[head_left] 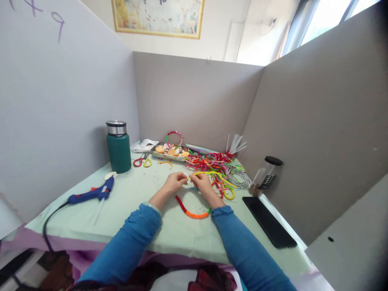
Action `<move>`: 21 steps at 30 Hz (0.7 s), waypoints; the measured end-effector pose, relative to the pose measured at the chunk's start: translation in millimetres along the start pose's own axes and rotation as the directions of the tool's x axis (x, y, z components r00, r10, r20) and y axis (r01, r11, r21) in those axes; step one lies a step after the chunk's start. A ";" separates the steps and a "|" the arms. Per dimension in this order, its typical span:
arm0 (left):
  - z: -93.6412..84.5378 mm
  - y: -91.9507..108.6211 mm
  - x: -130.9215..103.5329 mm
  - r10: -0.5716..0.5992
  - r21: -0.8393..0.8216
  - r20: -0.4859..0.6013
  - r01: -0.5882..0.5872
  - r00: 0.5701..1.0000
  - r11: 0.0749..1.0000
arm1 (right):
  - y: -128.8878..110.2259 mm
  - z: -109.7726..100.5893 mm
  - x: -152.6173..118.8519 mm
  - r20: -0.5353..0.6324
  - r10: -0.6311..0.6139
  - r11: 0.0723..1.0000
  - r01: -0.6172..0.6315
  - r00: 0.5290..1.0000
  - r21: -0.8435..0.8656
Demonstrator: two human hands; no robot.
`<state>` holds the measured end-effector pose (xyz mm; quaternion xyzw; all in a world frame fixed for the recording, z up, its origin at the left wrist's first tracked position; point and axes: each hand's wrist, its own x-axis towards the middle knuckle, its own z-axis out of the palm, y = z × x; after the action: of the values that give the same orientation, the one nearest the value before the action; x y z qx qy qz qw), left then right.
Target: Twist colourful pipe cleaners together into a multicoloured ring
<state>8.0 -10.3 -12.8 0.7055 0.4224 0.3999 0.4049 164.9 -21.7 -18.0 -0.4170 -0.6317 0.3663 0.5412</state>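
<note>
My left hand (176, 182) and my right hand (202, 182) are close together above the middle of the table, fingers pinched. A yellow pipe cleaner (209, 173) runs between the fingertips of both hands and trails off to the right over the pile. Just below my hands lies a ring (195, 216) wrapped in red, orange and green, its upper part partly hidden by my right hand. A tangled heap of colourful pipe cleaners (209, 161) lies behind my right hand.
A blue glue gun (91, 195) and a green bottle (119, 151) stand or lie at the left. Scissors (142, 161) and a tray of shells (169, 152) are at the back. On the right are a black phone-like slab (269, 221) and a black-lidded container (268, 176).
</note>
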 end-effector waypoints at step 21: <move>-7.4 4.7 0.8 -0.265 -0.234 -0.026 0.252 0.964 0.939 | -8.6 1.7 -3.4 0.109 -0.057 0.997 0.062 0.992 -0.046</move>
<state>2.9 -9.4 -5.8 0.5811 0.4739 0.4090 0.5200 162.3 -28.1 -11.7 -0.3907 -0.6810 0.3565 0.5065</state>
